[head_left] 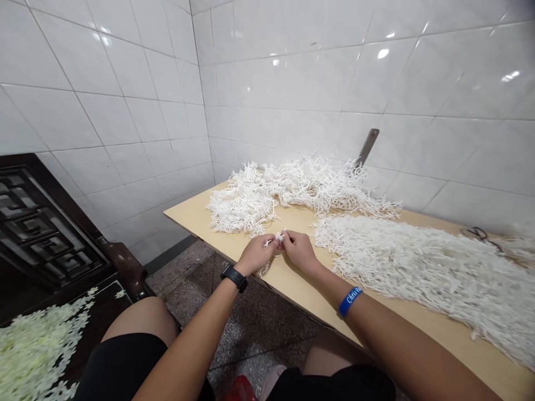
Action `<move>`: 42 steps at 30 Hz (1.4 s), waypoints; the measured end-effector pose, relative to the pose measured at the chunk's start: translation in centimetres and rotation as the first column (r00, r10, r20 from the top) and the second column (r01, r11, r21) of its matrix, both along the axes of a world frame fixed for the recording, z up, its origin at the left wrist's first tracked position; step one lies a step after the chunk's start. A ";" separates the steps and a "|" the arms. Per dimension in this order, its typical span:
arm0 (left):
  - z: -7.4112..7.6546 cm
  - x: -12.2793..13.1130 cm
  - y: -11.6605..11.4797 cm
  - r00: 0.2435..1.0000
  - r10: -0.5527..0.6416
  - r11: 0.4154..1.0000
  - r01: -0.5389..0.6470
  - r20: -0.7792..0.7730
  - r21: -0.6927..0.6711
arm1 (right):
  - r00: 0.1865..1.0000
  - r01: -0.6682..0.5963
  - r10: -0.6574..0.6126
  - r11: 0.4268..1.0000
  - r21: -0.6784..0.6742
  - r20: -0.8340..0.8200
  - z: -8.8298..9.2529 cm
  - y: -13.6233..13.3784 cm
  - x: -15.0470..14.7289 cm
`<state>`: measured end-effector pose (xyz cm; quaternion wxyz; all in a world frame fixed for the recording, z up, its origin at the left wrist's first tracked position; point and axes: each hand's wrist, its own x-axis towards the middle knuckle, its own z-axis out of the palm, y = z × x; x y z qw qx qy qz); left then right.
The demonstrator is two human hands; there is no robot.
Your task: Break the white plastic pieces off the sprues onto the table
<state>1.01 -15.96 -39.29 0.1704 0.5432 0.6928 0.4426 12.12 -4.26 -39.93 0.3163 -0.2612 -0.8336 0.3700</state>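
Note:
My left hand (256,254) and my right hand (298,250) meet over the front edge of a pale wooden table (292,284). Both pinch a small white plastic sprig (273,239) between their fingertips, and a thin strip of it hangs below my left hand. A black watch is on my left wrist and a blue band on my right. Just beyond my hands lies a heap of white branched plastic pieces (242,203).
A second tangled heap (321,184) lies at the back and a long heap (422,267) to the right. A dark wooden bench (62,239) at the left holds loose pale flower pieces (33,345). Tiled walls close off the back and left. A dark handle (368,146) leans on the wall.

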 end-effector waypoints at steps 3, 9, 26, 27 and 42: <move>0.0 -0.5 -0.3 0.993 0.020 0.999 -0.023 0.115 0.028 | 0.984 0.170 -0.174 0.982 -0.078 -0.046 0.0 0.9 0.2; -0.7 -1.4 -0.1 0.938 0.050 0.995 -0.076 0.343 0.062 | 0.995 0.090 -0.082 0.985 0.146 -0.058 -1.1 2.1 -0.1; 0.1 -0.2 -0.4 0.979 -0.042 0.996 0.025 0.201 0.084 | 0.947 -0.319 0.316 0.946 -0.048 -0.060 -0.2 -0.9 0.0; 0.0 -0.1 -0.3 0.983 -0.043 0.996 0.029 0.178 0.080 | 0.952 -0.303 0.299 0.951 -0.064 -0.071 -0.3 -0.9 -0.1; -0.1 -0.8 -0.5 0.983 0.071 0.995 -0.082 0.170 0.056 | 0.973 0.045 -0.044 0.999 0.001 -0.225 1.5 1.8 0.4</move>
